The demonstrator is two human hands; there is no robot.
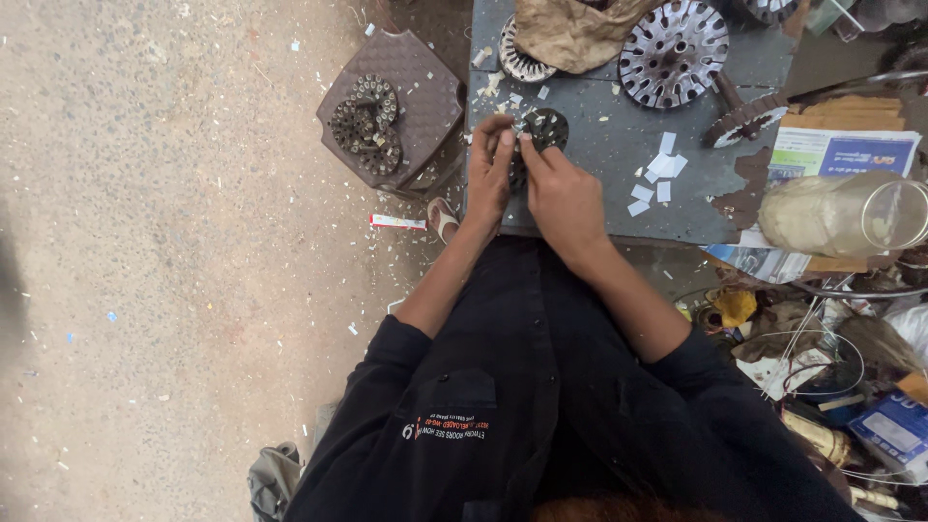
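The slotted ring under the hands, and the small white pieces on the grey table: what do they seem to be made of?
The slotted ring, held by the left hand and right hand, looks like dark, dull metal: its thin teeth glint slightly. The small white pieces look like thin paper or card: flat, matt, cut square. The grey table seems painted; brown patches show where the coat has flaked.

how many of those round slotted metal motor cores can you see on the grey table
5, maybe more hidden. One under both hands; one half under the brown paper; a large one at top centre; one tilted on edge to its right; one cut off by the top edge.
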